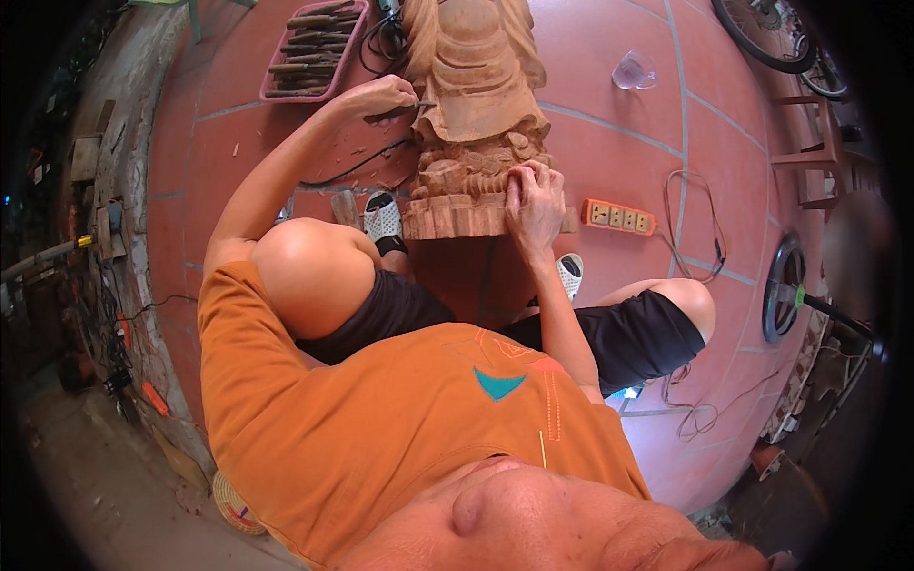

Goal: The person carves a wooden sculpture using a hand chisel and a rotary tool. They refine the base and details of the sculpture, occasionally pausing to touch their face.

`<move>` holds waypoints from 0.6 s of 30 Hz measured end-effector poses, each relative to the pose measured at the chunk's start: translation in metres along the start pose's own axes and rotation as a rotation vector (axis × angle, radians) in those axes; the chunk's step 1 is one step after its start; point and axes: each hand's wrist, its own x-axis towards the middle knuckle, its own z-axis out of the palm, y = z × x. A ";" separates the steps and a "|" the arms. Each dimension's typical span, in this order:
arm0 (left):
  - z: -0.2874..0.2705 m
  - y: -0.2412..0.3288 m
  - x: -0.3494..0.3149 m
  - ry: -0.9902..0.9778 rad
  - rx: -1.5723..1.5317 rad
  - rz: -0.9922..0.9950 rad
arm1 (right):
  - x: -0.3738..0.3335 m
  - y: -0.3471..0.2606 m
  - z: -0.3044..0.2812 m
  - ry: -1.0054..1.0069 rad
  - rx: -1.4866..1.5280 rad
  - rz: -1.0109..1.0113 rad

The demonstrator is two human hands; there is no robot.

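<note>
1. The fingers of the left hand [381,95] are curled shut around a small carving tool [411,108]. Its tip points at the left flank of the wooden statue [476,105], at about the level of the robe folds. The closed grip looks meant to steady the blade against the wood.

2. The fingers of the right hand [533,205] lie spread and pressed on the carved base of the statue, near its lower right corner. They hold nothing; they appear to brace the block so it does not shift under the tool.

3. The statue stands upright on the red tiled floor [609,133], straight in front of the person, between the two feet in white sandals [384,221]. One sandal touches the base at its left, probably wedging it.

4. The knees are drawn up on either side, the left arm reaching past the left knee, so the work sits close within reach.

5. Beyond the left hand, a pink tray [314,52] of wooden-handled chisels lies on the floor, near enough to swap tools.

6. A black cable [357,167] runs across the tiles by the statue's left side. An orange power strip [619,217] lies just right of the base.

7. Farther off, a clear plastic piece [635,69] sits on the tiles.
</note>
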 end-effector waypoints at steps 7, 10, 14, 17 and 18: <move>-0.002 0.012 0.009 0.141 -0.157 -0.234 | 0.000 0.001 0.001 0.010 0.000 0.002; -0.001 0.006 0.010 0.096 -0.055 -0.202 | 0.000 0.002 0.000 0.004 0.004 0.005; -0.016 0.016 0.005 -0.159 0.115 -0.146 | 0.000 0.004 0.000 0.003 -0.014 0.017; -0.023 0.008 0.003 -0.092 0.106 -0.154 | 0.000 0.001 0.000 0.009 0.000 0.012; -0.021 0.001 0.008 -0.017 0.046 -0.118 | 0.002 -0.002 -0.003 0.011 0.003 0.010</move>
